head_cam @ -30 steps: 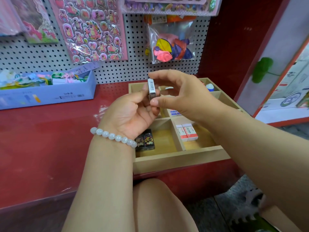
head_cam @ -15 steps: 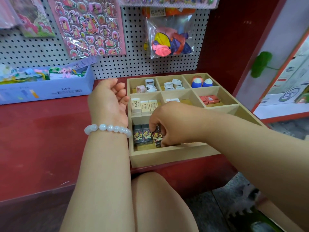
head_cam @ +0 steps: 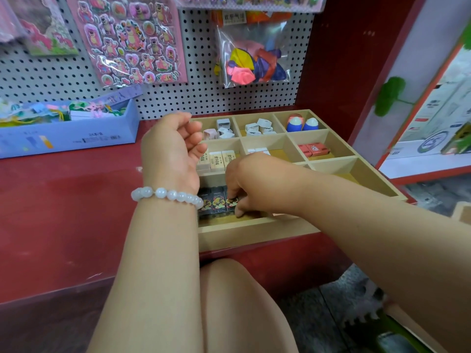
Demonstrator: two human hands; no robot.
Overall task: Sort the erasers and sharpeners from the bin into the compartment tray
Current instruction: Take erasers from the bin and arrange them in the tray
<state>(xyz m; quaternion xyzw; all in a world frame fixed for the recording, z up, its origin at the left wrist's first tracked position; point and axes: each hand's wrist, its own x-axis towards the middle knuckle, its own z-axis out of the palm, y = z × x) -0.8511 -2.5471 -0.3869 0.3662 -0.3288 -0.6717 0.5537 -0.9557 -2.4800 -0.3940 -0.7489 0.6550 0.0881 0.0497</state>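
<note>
- Head view: a wooden compartment tray (head_cam: pixel 254 233) sits on the red bench (head_cam: pixel 63 200), at its right end and close against the pegboard (head_cam: pixel 204 98).
- The right hand (head_cam: pixel 251 186) reaches down into the near-left compartment, knuckles up; its fingers (head_cam: pixel 239 211) are curled and pinch a black eraser (head_cam: pixel 231 203) with a yellow and red print.
- That eraser lies in the compartment, touching the right side of two matching black erasers (head_cam: pixel 212 203) that lie side by side in a row.
- The left hand (head_cam: pixel 172 154) hovers over the tray's left edge, palm turned right, fingers loosely curled and holding nothing; a white bead bracelet (head_cam: pixel 165 196) circles its wrist.
- In the compartment behind, three cream erasers (head_cam: pixel 218 160) stand in a row, partly hidden by the left hand.
- The far row holds small white sharpeners (head_cam: pixel 260 127) in the left and middle compartments, and two blue and white rounded pieces (head_cam: pixel 302 123) in the right one.
- Two red boxed erasers (head_cam: pixel 314 149) lie in the middle-right compartment; the near-right compartment shows only its wooden floor.
- A pale blue bin (head_cam: pixel 68 133) stands on the bench to the left, well apart from the tray, filled with mixed pastel items.
- Sticker sheets (head_cam: pixel 130 39) and a bag of balloons (head_cam: pixel 252 62) hang on the pegboard.
</note>
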